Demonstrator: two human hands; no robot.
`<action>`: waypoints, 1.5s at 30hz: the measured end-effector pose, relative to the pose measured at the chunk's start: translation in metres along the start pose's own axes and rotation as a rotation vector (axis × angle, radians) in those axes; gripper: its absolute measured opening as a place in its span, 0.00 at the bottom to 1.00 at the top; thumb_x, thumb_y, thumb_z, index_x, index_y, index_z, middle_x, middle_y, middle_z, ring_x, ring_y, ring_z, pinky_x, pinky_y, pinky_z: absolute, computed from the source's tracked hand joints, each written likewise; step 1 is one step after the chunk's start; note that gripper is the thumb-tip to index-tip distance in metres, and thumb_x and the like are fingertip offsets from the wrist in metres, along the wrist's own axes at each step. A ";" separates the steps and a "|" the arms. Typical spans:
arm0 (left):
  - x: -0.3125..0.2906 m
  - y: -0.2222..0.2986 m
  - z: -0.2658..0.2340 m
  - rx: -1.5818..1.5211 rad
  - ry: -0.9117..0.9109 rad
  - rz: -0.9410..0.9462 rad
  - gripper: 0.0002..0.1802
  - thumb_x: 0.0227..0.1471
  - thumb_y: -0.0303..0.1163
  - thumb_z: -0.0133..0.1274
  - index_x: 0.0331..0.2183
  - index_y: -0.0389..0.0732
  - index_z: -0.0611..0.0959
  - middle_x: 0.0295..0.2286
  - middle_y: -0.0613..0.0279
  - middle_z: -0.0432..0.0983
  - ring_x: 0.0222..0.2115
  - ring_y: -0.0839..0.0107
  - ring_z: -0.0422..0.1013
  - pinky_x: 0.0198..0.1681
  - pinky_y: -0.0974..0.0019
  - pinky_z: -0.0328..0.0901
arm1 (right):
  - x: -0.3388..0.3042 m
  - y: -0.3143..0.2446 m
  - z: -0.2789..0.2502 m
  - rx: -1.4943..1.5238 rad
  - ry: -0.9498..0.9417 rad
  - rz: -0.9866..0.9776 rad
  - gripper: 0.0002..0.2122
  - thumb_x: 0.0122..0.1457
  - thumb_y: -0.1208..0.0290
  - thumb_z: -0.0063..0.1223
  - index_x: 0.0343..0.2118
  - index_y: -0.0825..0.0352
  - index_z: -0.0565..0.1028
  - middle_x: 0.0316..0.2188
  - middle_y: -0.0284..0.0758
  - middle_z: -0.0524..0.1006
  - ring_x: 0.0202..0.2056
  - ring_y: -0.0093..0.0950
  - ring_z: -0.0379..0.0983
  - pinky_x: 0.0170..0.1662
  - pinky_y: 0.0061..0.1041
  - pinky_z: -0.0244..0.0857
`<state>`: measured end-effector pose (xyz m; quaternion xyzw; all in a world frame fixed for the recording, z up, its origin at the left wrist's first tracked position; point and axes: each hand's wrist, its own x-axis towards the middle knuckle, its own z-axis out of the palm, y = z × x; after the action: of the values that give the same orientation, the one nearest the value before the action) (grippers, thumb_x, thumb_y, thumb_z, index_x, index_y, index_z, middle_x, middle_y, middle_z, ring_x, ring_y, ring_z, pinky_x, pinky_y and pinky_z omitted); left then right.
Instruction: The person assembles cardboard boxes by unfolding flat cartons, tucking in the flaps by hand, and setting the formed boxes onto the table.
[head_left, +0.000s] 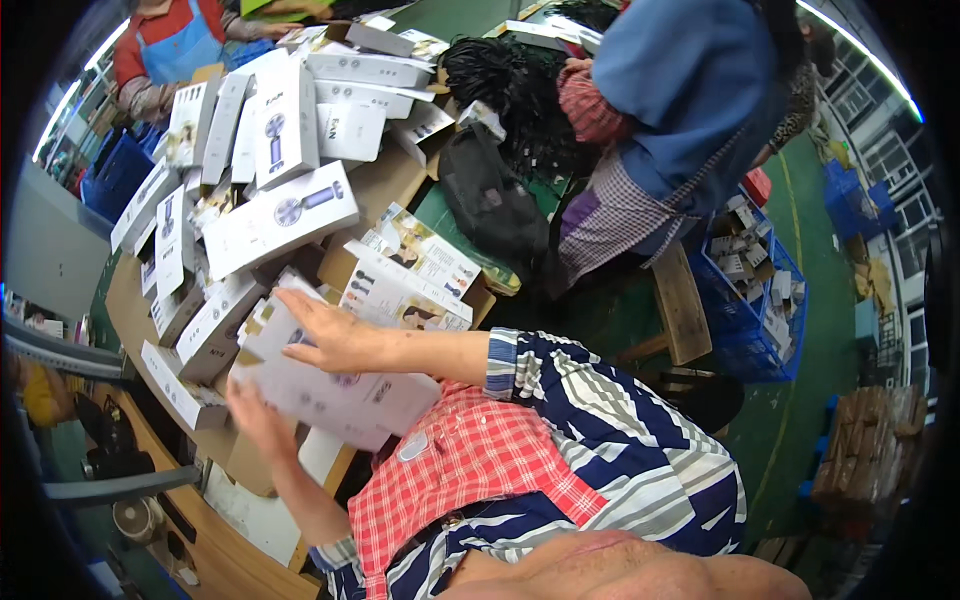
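Right-hand grip [325,335] lies spread, fingers straight and parted, over the upper face of a white, flat-sided cardboard carton with purple printing [345,405]; left-hand grip [262,415] is blurred at the carton's left edge, and how far it closes I cannot tell. The carton is just in front of a red-and-white checked cloth apron [455,440]. It could slip sideways, I judge, because smooth card seems steadied by flat fingers rather than curled ones; pushed forward, it could knock the loosely leaning heap of white oblong cartons with purple pictures [300,208] and start a slide. Its long axis runs slantwise, one end pointing up and left toward that heap, the other down and right toward the apron, broad face upward; blur hides whether the far end is open. Beyond, the heap covers much of a brown surface [125,305], with a black cloth bag [485,190] past its right side.
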<state>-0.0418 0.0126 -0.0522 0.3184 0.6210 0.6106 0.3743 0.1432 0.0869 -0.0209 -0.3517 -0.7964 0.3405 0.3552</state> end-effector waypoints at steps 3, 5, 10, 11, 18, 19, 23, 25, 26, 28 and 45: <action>-0.024 0.047 -0.011 -0.295 -0.169 -0.061 0.19 0.54 0.35 0.43 0.47 0.38 0.65 0.38 0.61 0.67 0.39 0.71 0.66 0.40 0.67 0.63 | -0.008 -0.034 -0.029 0.392 -0.108 0.055 0.23 0.52 0.65 0.48 0.49 0.70 0.61 0.30 0.49 0.73 0.35 0.41 0.71 0.38 0.29 0.63; -0.035 0.061 -0.009 -0.274 -0.281 0.005 0.17 0.54 0.34 0.43 0.45 0.38 0.67 0.38 0.60 0.68 0.38 0.72 0.66 0.41 0.69 0.63 | -0.015 -0.043 -0.026 0.382 -0.179 -0.124 0.16 0.54 0.65 0.48 0.42 0.70 0.68 0.25 0.43 0.74 0.29 0.34 0.72 0.34 0.25 0.64; -0.037 0.067 0.007 -0.292 -0.322 0.053 0.16 0.53 0.30 0.43 0.43 0.34 0.69 0.38 0.61 0.68 0.39 0.74 0.66 0.41 0.72 0.63 | -0.024 -0.052 -0.025 0.548 0.103 -0.102 0.16 0.56 0.63 0.44 0.43 0.69 0.67 0.37 0.40 0.71 0.41 0.29 0.67 0.44 0.26 0.60; -0.035 0.067 0.009 -0.284 -0.387 0.069 0.18 0.52 0.32 0.42 0.44 0.34 0.68 0.40 0.60 0.67 0.40 0.73 0.65 0.43 0.70 0.62 | -0.022 -0.046 -0.020 0.554 0.178 -0.140 0.18 0.57 0.62 0.44 0.46 0.68 0.65 0.40 0.40 0.70 0.44 0.29 0.65 0.46 0.26 0.58; -0.048 0.063 0.040 0.068 -0.438 0.381 0.27 0.52 0.36 0.36 0.50 0.29 0.58 0.46 0.52 0.60 0.47 0.64 0.61 0.48 0.64 0.58 | -0.008 -0.023 -0.019 1.019 -0.060 0.269 0.19 0.53 0.64 0.47 0.45 0.70 0.66 0.40 0.37 0.69 0.43 0.25 0.63 0.47 0.23 0.56; -0.047 0.055 0.040 -0.033 -0.363 0.356 0.25 0.49 0.30 0.36 0.49 0.29 0.59 0.46 0.52 0.60 0.45 0.65 0.62 0.47 0.65 0.59 | -0.007 -0.024 -0.020 0.852 -0.096 0.253 0.19 0.53 0.64 0.47 0.45 0.70 0.66 0.39 0.36 0.69 0.43 0.24 0.63 0.47 0.23 0.57; -0.046 0.052 0.033 -0.364 -0.324 0.014 0.28 0.40 0.19 0.32 0.48 0.33 0.60 0.46 0.54 0.58 0.46 0.65 0.60 0.48 0.66 0.58 | -0.009 -0.029 -0.021 0.765 -0.163 0.223 0.18 0.54 0.64 0.46 0.45 0.69 0.67 0.39 0.36 0.70 0.42 0.23 0.64 0.46 0.22 0.56; -0.040 0.046 0.032 -0.286 -0.347 0.125 0.29 0.38 0.18 0.32 0.48 0.33 0.60 0.46 0.54 0.58 0.46 0.65 0.60 0.47 0.67 0.58 | -0.007 -0.024 -0.020 1.187 -0.215 0.356 0.18 0.55 0.62 0.44 0.45 0.67 0.67 0.41 0.35 0.70 0.41 0.22 0.64 0.45 0.20 0.56; -0.038 0.047 0.033 -0.286 -0.350 0.123 0.29 0.38 0.18 0.32 0.48 0.33 0.60 0.46 0.54 0.58 0.46 0.65 0.60 0.47 0.67 0.58 | -0.005 -0.020 -0.024 1.232 -0.264 0.487 0.18 0.55 0.61 0.45 0.45 0.67 0.67 0.39 0.33 0.70 0.39 0.21 0.64 0.42 0.19 0.57; -0.038 0.050 0.033 -0.317 -0.393 0.075 0.31 0.36 0.17 0.31 0.49 0.33 0.59 0.45 0.54 0.59 0.46 0.65 0.60 0.48 0.66 0.58 | -0.008 -0.004 -0.018 1.012 -0.441 0.478 0.20 0.52 0.62 0.46 0.46 0.68 0.67 0.34 0.30 0.71 0.34 0.18 0.65 0.35 0.16 0.58; -0.031 0.053 0.022 -0.467 -0.581 -0.300 0.29 0.39 0.19 0.40 0.49 0.35 0.63 0.41 0.54 0.67 0.38 0.70 0.68 0.40 0.68 0.66 | -0.004 -0.013 -0.033 0.653 -0.383 0.086 0.16 0.49 0.77 0.41 0.43 0.63 0.71 0.36 0.35 0.74 0.39 0.21 0.67 0.45 0.21 0.59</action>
<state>-0.0104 0.0006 0.0032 0.2900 0.3734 0.5584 0.6817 0.1674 0.0869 0.0048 -0.1832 -0.6824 0.6505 0.2788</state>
